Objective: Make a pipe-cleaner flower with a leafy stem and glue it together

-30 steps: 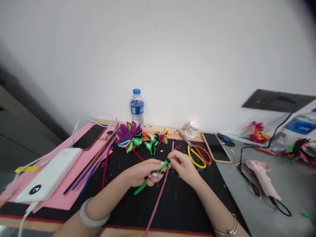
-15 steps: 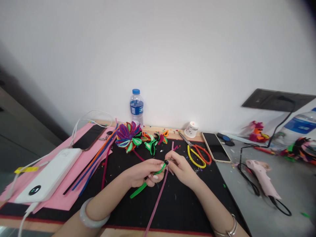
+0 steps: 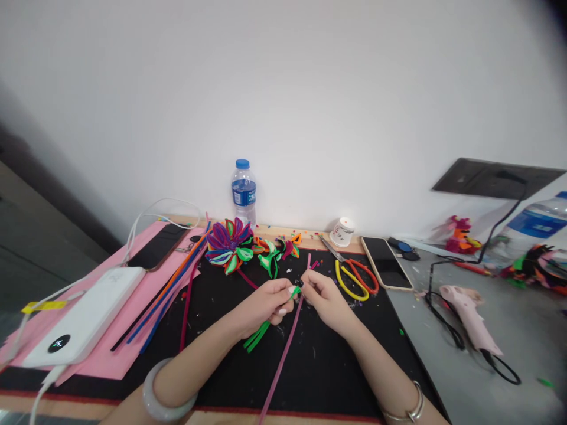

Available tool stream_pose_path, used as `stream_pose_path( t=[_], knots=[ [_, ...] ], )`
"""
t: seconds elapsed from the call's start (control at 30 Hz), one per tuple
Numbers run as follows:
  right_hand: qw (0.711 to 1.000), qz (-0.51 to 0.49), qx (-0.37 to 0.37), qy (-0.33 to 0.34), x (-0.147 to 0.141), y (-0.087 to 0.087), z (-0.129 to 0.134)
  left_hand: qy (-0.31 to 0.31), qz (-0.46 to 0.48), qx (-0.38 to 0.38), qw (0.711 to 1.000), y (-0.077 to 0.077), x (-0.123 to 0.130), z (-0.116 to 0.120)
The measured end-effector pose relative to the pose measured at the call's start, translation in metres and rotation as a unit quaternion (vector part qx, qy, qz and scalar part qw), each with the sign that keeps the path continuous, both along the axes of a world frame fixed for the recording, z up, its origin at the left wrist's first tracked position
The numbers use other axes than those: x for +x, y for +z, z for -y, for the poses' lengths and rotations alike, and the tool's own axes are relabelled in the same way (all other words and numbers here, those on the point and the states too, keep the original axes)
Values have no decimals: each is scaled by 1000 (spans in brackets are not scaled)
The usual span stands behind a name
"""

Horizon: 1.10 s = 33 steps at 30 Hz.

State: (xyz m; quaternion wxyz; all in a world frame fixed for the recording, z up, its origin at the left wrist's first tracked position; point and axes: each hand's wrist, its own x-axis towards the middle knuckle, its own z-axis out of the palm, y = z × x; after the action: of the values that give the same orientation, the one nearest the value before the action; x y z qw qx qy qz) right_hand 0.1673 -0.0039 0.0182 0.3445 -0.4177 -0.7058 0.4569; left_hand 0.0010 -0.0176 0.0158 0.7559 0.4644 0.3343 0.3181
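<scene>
Closed around a green pipe cleaner (image 3: 256, 337), my left hand (image 3: 271, 304) works over the middle of the black mat (image 3: 336, 360). Green ends hang out below the palm, and a short green stretch shows at the fingertips. My right hand (image 3: 326, 300) meets it there, thumb and fingers pinched beside a small black piece (image 3: 299, 283) at the top of the green pipe cleaner. Fingers hide how the two are joined. A long pink pipe cleaner (image 3: 286, 357) lies beneath both hands. Beyond them rests a multicoloured pipe-cleaner flower (image 3: 230, 242) beside smaller green and orange pieces (image 3: 271, 260).
Scissors (image 3: 354, 277) with yellow and orange handles lie right of my hands, near a phone (image 3: 387, 262) and a paper cup (image 3: 342, 231). A pink glue gun (image 3: 473, 321) sits farther right. Leftward are a white power bank (image 3: 84, 319) and loose pipe cleaners (image 3: 166, 289). A bottle (image 3: 243, 192) stands behind.
The green pipe cleaner has shifted in my left hand; two strands now hang below it where one showed before. The black piece has dropped slightly to between my fingertips.
</scene>
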Motion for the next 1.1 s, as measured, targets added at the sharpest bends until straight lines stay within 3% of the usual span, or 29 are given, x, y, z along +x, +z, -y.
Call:
stream_pose_path(
  t=[0.17, 0.3, 0.4, 0.5, 0.57, 0.63, 0.73, 0.83, 1.0, 1.1],
  knots=[
    [994, -71, -82, -13, -2, -4, -1, 43, -101, 97, 989, 1, 4, 1],
    [971, -142, -188, -28, -6, -3, 0, 86, -251, 291, 919, 8, 4, 6],
    [947, -183, -265, -18, -6, -1, 1, 85, -290, 344, 889, 10, 4, 7],
    [944, -196, -266, 12, -4, 2, -1, 79, -234, 284, 927, 9, 3, 5],
    [957, -196, -212, 30, -2, 4, -1, 60, -145, 178, 971, 8, 1, 1],
    [971, -190, -140, 46, -1, 7, -1, 29, -43, 59, 997, 7, -2, -1],
    [985, -159, -49, 53, -1, 7, 1, -13, 53, -61, 997, 10, -7, -2],
    [994, -104, 11, 32, -1, 6, 4, -34, 88, -123, 988, 12, -9, -1],
    [997, -23, 71, 3, 0, 5, 5, -41, 125, -167, 977, 11, -8, -1],
    [994, 4, 105, -7, 0, 6, 5, -34, 116, -157, 980, 10, -6, -2]
  ],
)
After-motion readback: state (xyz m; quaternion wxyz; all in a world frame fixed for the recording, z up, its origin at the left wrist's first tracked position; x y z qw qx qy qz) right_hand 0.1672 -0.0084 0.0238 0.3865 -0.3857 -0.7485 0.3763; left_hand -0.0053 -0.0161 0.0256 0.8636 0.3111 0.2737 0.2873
